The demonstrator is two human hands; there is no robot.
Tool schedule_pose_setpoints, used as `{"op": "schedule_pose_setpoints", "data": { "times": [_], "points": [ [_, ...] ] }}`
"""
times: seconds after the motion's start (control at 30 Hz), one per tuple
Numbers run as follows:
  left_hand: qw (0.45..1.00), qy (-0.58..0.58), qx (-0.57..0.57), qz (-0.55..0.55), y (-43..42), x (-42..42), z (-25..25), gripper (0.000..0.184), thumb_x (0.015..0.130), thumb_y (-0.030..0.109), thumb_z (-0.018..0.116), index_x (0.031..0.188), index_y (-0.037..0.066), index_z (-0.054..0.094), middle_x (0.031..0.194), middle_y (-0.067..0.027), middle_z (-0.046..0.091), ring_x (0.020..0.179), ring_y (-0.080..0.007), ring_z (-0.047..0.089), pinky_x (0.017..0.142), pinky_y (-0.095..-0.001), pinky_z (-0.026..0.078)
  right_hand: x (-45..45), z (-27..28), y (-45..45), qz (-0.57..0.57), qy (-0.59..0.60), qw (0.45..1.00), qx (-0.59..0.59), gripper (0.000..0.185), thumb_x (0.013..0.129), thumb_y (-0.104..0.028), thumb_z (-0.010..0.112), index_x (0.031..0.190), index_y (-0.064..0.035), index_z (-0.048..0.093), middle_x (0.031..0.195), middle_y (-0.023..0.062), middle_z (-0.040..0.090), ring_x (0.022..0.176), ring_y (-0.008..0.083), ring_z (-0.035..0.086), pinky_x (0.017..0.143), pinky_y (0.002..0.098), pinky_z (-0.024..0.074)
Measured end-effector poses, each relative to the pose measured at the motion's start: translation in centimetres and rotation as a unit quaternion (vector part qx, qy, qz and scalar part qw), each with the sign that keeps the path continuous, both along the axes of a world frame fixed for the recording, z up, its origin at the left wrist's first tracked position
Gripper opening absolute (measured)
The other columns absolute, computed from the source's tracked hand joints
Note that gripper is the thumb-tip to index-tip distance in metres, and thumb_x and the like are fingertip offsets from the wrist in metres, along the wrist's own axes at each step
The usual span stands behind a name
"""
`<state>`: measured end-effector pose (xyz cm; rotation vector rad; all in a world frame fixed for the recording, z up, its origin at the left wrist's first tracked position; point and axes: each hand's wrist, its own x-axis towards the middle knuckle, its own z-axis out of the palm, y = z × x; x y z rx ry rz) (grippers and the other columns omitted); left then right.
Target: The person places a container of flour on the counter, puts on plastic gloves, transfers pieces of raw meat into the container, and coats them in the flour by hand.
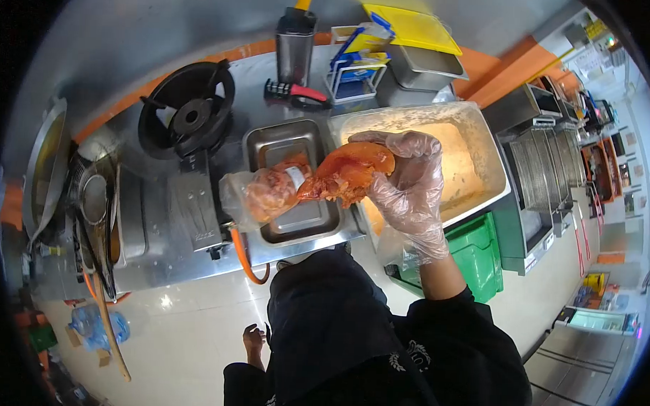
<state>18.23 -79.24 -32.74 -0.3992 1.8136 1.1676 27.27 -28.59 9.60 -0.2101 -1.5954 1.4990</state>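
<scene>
- The right hand [412,181], in a clear plastic glove, has its fingers closed on the right end of an orange-red piece of raw meat [351,168], thumb below and the other fingers above.
- That meat hangs in the air above the gap between the steel tray [313,228] and the white tub [493,141], its narrow end pointing left.
- A clear bag of meat [272,190] lies at the tray's left side; the narrow end overlaps it in view, and whether they touch cannot be told.
- Pale powder [459,150] covers the tub's floor.
- The bare left hand [254,338] hangs low by the thigh, fingers loosely bent and partly open, with nothing visible in them.
- On the metal tabletop [254,75], a red-and-black knife sharpener [298,93] lies behind the tray, and a black burner [188,116] stands to the left.
- A green bin [481,255] stands below the tub.
</scene>
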Motion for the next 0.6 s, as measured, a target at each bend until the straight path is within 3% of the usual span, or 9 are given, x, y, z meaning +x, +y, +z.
{"op": "schedule_pose_setpoints", "data": {
  "times": [0.03,0.17,0.23,0.27,0.3,0.4,0.43,0.53,0.6],
  "points": [
    [1.0,0.006,-0.005,-0.006,1.3,0.2,0.8,0.03,0.09,0.003,0.048,0.12,0.009,0.051,0.069,-0.0076,0.058,0.052,-0.0146,0.054,0.042,-0.027,0.039,0.6,0.0,0.5,-0.024,0.012,1.0,0.014,0.041,0.084,-0.007,0.069,0.11,-0.0086,0.037,0.106,0.0159,0.054,0.113,0.0304,0.054,0.093,0.0401,0.0466],
    [0.998,-0.017,-0.027,-0.045,4.9,1.5,2.6,0.03,0.09,0.002,0.048,0.119,0.006,0.052,0.071,-0.0084,0.059,0.055,-0.0147,0.055,0.046,-0.0271,0.041,4.2,-0.4,3.0,-0.05,-0.047,0.997,0.019,0.036,0.083,0.0,0.065,0.108,-0.0079,0.04,0.099,0.0104,0.052,0.113,0.0299,0.054,0.092,0.0384,0.046],
    [0.996,0.039,-0.008,-0.08,1.8,3.1,-4.5,0.028,0.089,0.003,0.049,0.116,0.004,0.055,0.072,-0.0088,0.061,0.056,-0.0142,0.055,0.048,-0.0265,0.043,5.4,-0.4,4.0,-0.053,-0.055,0.996,0.034,0.035,0.082,0.003,0.062,0.107,-0.0073,0.041,0.1,0.0102,0.053,0.113,0.0293,0.054,0.091,0.0373,0.0461],
    [0.993,0.067,0.001,-0.097,2.7,3.8,-4.5,0.027,0.089,0.003,0.049,0.115,0.003,0.056,0.072,-0.0089,0.061,0.057,-0.0139,0.055,0.05,-0.0262,0.043,6.2,-0.6,4.3,-0.068,-0.095,0.993,0.024,0.035,0.081,0.003,0.061,0.107,-0.0073,0.041,0.1,0.0102,0.053,0.113,0.0291,0.054,0.09,0.0367,0.0461],
    [0.98,0.101,-0.071,-0.157,2.9,4.1,-4.2,0.025,0.087,0.006,0.054,0.111,0.001,0.06,0.072,-0.0081,0.063,0.057,-0.0123,0.055,0.053,-0.0245,0.044,7.0,-0.8,4.5,-0.083,-0.134,0.988,0.014,0.035,0.081,0.004,0.061,0.107,-0.0073,0.041,0.1,0.0102,0.053,0.114,0.029,0.054,0.089,0.0361,0.0461],
    [0.98,0.133,0.046,-0.14,2.3,5.7,-3.8,0.028,0.086,0.009,0.058,0.113,0.003,0.061,0.072,-0.0059,0.063,0.06,-0.0112,0.056,0.056,-0.0244,0.045,7.4,-0.9,5.9,-0.079,-0.048,0.996,0.009,0.035,0.081,0.004,0.06,0.108,-0.0074,0.04,0.102,0.0115,0.054,0.113,0.0285,0.054,0.089,0.0348,0.0464],
    [0.974,0.114,-0.029,-0.194,1.9,5.4,-5.5,0.028,0.085,0.012,0.062,0.111,0.002,0.062,0.073,-0.0047,0.064,0.063,-0.0104,0.057,0.058,-0.0244,0.045,7.3,-0.9,6.3,-0.071,0.014,0.997,0.012,0.036,0.081,0.003,0.061,0.108,-0.0074,0.04,0.103,0.0121,0.054,0.113,0.0283,0.053,0.089,0.0344,0.0465],
    [0.968,0.143,0.062,-0.195,0.5,5.7,-8.0,0.027,0.085,0.011,0.063,0.11,0.002,0.063,0.072,-0.0039,0.064,0.065,-0.0105,0.057,0.06,-0.0234,0.046,7.8,-0.1,6.3,-0.062,0.04,0.99,-0.121,0.036,0.081,0.003,0.061,0.108,-0.0075,0.04,0.11,0.016,0.055,0.114,0.0287,0.053,0.091,0.0357,0.0463],
    [0.971,0.153,0.112,-0.145,1.0,6.3,-7.9,0.027,0.084,0.011,0.064,0.109,0.003,0.064,0.072,-0.0045,0.064,0.064,-0.0114,0.059,0.06,-0.0238,0.048,8.7,0.0,6.9,-0.059,0.015,0.991,-0.118,0.035,0.081,0.003,0.061,0.107,-0.0071,0.04,0.116,0.0196,0.054,0.114,0.0288,0.053,0.092,0.0366,0.0465]
  ]
}}
